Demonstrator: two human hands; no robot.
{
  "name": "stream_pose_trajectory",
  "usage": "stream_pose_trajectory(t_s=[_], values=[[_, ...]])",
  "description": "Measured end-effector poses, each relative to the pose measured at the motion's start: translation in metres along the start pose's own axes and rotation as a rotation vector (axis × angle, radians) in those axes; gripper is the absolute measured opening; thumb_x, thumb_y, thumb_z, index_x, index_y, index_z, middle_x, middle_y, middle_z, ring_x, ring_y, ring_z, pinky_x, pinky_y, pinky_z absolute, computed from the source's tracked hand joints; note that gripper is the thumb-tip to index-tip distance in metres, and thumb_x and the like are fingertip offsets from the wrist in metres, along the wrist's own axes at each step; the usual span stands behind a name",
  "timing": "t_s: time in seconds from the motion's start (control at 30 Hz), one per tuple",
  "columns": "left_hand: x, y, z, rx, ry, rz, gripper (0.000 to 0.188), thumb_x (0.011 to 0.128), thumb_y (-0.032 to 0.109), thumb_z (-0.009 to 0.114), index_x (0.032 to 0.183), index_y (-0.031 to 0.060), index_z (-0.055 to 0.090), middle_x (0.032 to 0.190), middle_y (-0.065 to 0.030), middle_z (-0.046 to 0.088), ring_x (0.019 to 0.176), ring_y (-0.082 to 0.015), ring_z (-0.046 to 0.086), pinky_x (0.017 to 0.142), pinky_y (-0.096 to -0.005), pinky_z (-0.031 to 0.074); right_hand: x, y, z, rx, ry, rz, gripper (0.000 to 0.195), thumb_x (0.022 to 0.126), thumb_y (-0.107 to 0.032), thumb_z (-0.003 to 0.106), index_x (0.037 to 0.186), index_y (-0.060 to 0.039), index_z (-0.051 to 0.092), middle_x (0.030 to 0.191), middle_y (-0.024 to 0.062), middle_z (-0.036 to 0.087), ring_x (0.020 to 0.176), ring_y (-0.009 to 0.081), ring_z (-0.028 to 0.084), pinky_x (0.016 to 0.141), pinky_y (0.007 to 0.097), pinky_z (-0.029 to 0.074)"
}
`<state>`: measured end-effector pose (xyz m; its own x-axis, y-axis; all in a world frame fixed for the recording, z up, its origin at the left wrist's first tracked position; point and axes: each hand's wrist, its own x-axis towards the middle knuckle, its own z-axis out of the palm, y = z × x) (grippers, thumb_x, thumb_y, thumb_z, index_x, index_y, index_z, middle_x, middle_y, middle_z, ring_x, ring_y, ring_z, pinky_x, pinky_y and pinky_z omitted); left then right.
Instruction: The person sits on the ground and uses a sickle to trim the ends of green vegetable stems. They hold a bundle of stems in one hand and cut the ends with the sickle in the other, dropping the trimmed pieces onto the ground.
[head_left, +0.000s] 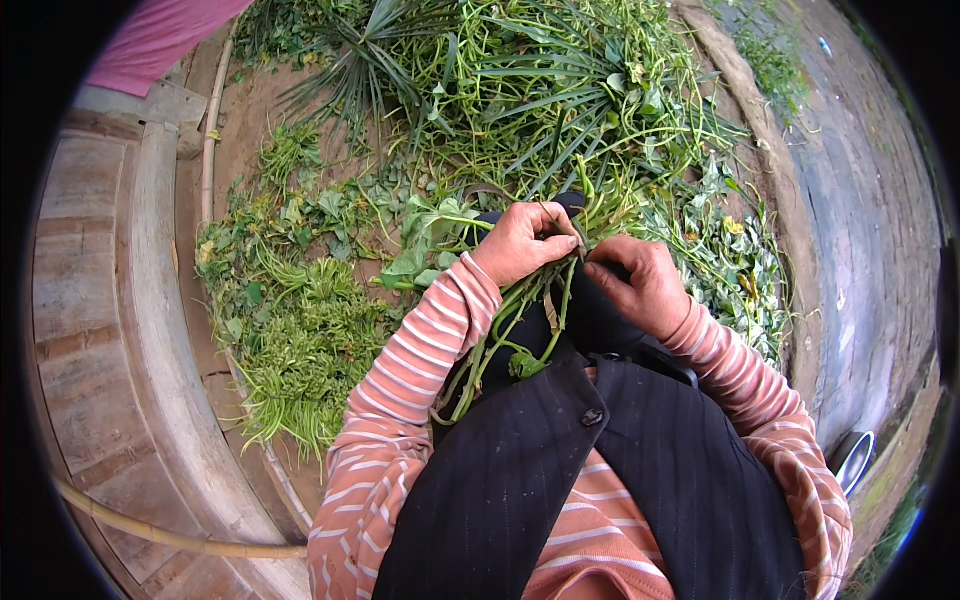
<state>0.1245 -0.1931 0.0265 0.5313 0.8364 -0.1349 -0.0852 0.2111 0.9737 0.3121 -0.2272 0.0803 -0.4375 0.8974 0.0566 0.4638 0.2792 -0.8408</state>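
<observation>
Over my lap lies a bunch of green vine stems (517, 307), leafy on the left, with its long stalks hanging towards my vest. My left hand (525, 244) pinches a narrow green leaf strip (583, 244) at the middle of the bunch, thumb against forefinger. Close beside it, my right hand (641, 281) has its fingers curled in at the same spot, seemingly on the strip's other end; its fingertips are partly hidden. Pale stem ends (600, 214) fan out beyond both hands.
A large heap of loose vines (465, 97) lies ahead, with fan-shaped palm leaves (367, 56) on it. Sorted green bunches (315, 352) rest on the ground at left. A wooden door (90, 277) and a bamboo pole (180, 541) stand left. Pink cloth (165, 45) hangs upper left.
</observation>
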Motion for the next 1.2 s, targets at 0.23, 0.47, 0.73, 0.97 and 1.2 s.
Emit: stream_pose_trajectory(t_s=[0.23, 0.47, 0.73, 0.97, 1.2], values=[[0.000, 0.003, -0.001, -0.119, -0.020, -0.082, 0.004, 0.075, 0.001, 0.063, 0.078, 0.0009, 0.061, 0.074, -0.0039, 0.063, 0.067, -0.0072, 0.058, 0.065, -0.0217, 0.048, -0.007, 0.017, 0.020, 0.003, -0.072, -0.013, 0.008, 0.075, -0.010, 0.057, 0.076, -0.0023, 0.056, 0.067, 0.0151, 0.055, 0.066, 0.0341, 0.056, 0.059, 0.0380, 0.044], [-0.001, 0.000, -0.002, -0.101, 0.001, -0.074, 0.006, 0.074, -0.001, 0.065, 0.078, 0.0013, 0.060, 0.074, -0.0030, 0.063, 0.068, -0.0072, 0.058, 0.065, -0.0215, 0.048, -0.003, 0.023, 0.023, -0.034, -0.091, -0.087, 0.012, 0.077, -0.014, 0.057, 0.077, -0.0017, 0.057, 0.068, 0.0153, 0.055, 0.066, 0.0339, 0.055, 0.059, 0.0386, 0.044], [-0.002, 0.001, 0.001, -0.100, 0.029, -0.057, 0.007, 0.073, -0.002, 0.065, 0.077, 0.0017, 0.060, 0.071, -0.0004, 0.061, 0.065, -0.0048, 0.055, 0.061, -0.0190, 0.046, -0.005, 0.023, 0.018, 0.087, 0.216, 0.097, 0.012, 0.076, -0.009, 0.061, 0.085, -0.0029, 0.061, 0.072, 0.0119, 0.058, 0.067, 0.0288, 0.058, 0.060, 0.0320, 0.046], [-0.002, -0.001, 0.002, 0.011, 0.077, 0.002, 0.007, 0.073, -0.002, 0.065, 0.077, 0.0026, 0.061, 0.069, 0.0032, 0.058, 0.060, -0.0010, 0.049, 0.056, -0.0166, 0.042, 0.001, 0.022, 0.026, -0.098, 0.230, 0.074, 0.012, 0.071, -0.009, 0.064, 0.082, -0.0065, 0.062, 0.075, 0.0085, 0.057, 0.068, 0.0268, 0.058, 0.060, 0.0309, 0.046], [-0.004, -0.003, 0.011, 0.297, 0.208, 0.324, 0.014, 0.066, -0.007, 0.065, 0.074, 0.0034, 0.060, 0.069, 0.0007, 0.059, 0.062, -0.0068, 0.053, 0.056, -0.0209, 0.043, 0.003, 0.032, 0.032, -0.005, 0.280, 0.069, 0.010, 0.069, -0.007, 0.063, 0.077, -0.0050, 0.060, 0.072, 0.0090, 0.057, 0.067, 0.0252, 0.059, 0.060, 0.0299, 0.046]])
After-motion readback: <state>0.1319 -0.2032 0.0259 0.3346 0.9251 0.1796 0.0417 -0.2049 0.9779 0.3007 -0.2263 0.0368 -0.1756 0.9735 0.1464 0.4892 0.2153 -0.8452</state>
